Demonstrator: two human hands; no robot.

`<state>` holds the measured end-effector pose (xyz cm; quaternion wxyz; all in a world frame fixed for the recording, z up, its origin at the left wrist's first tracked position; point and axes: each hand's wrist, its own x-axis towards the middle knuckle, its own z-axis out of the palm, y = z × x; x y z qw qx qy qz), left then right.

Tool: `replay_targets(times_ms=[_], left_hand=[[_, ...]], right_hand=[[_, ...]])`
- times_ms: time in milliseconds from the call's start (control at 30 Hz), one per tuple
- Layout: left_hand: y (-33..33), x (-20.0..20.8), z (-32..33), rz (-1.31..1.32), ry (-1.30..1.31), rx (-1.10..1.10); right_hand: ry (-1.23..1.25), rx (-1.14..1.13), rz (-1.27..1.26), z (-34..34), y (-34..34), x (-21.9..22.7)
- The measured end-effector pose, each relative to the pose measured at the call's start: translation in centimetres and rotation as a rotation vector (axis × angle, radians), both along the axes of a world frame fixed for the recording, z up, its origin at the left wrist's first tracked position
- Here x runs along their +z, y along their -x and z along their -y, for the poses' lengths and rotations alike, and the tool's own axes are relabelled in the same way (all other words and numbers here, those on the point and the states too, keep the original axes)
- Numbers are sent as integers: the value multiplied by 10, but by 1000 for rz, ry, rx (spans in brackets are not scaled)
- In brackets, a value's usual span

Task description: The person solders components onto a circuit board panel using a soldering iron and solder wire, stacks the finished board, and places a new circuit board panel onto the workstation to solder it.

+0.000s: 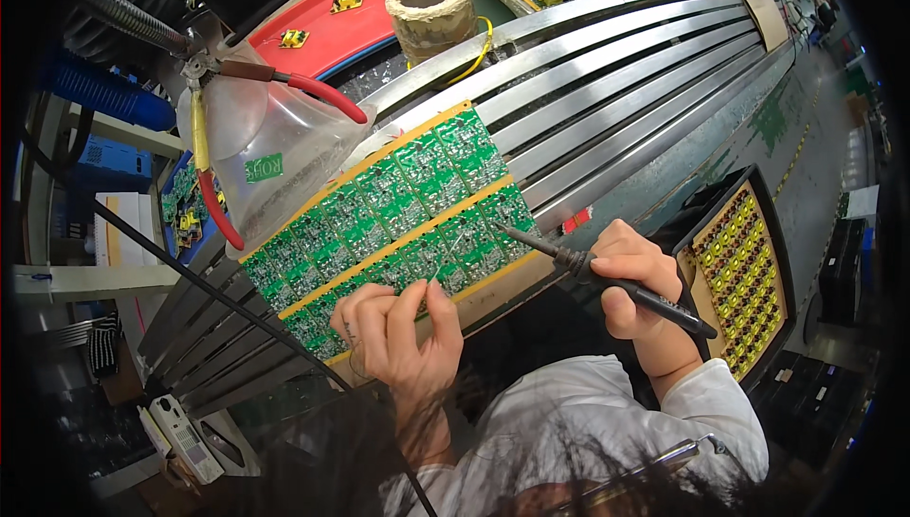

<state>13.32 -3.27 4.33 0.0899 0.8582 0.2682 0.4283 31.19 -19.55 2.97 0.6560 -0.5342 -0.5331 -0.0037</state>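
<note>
A green circuit board panel (pixel 398 190) with yellow-orange strips lies slantwise across metal rails in front of me. In my right hand (pixel 633 280) is a black soldering iron (pixel 572 259), its tip over the right part of the panel, at or just above the solder joints. My left hand (pixel 408 327) is at the panel's near edge, thumb and index finger pinching a thin length of solder wire (pixel 442 266) that points up over the boards. Whether the wire touches a joint is too small to tell.
Metal rails (pixel 616 90) run to the far right. A clear plastic hood (pixel 284 138) with red-handled arms stands left. Behind are a red tray (pixel 370 19) and a brown roll (pixel 431 15). A box of yellow-topped parts (pixel 739 280) stands right; a black cable (pixel 180 271) crosses left.
</note>
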Motion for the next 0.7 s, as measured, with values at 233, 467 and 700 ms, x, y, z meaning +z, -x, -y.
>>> replay_targets(times_ms=[233,467,700], left_hand=[[22,-13,-6,11,6,69],[25,-16,-2,35,-20,40],[22,-15,-1,18,-22,40]], right_hand=[[17,83,-14,-8,9,-2],[3,117,2,-21,18,-3],[55,86,100,-27,21,-2]])
